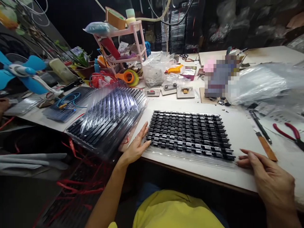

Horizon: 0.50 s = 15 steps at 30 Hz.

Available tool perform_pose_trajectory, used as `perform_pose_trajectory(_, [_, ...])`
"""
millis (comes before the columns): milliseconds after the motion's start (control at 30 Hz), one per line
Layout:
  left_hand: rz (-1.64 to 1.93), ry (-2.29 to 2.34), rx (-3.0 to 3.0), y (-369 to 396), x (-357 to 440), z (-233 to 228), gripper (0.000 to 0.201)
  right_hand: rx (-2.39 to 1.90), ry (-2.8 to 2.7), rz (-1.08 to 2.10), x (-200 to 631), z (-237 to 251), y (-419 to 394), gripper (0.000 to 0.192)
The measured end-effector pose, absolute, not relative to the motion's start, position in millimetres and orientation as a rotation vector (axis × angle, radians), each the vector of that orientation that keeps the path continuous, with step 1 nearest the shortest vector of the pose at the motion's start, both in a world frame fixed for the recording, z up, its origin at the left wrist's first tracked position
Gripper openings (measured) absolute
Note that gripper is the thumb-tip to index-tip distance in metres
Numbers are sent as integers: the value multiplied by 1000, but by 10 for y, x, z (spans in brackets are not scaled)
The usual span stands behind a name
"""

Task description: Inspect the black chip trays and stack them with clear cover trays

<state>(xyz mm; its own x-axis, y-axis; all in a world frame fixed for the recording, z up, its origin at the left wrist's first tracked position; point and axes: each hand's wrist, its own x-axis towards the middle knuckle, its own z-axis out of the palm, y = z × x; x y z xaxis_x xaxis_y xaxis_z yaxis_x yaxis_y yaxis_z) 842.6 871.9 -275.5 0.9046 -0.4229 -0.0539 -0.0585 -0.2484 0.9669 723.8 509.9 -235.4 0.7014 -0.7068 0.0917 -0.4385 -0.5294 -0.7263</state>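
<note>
At the frame's centre, a row of chip-filled tubes (190, 134) lies flat on the desk (242, 126). The left hand (136, 147) and right hand (268, 177), both open and grasping nothing, press fingertips against its two ends. Even pressure from both sides should keep the tubes aligned.

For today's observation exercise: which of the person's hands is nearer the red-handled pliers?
Right. The right hand lies just below-left of the pliers; the left hand is far across the chip rows.
</note>
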Motion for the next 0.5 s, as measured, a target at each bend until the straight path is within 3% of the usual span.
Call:
perform_pose_trajectory(233, [-302,-285,1852,8663,8418,-2765,68,-2260,832,-412,7278,-2320,5119,45])
perform_pose_trajectory(500, [-213,-160,1792,8612,8429,-2836,60,-2238,763,-399,7265,-2289,5132,43])
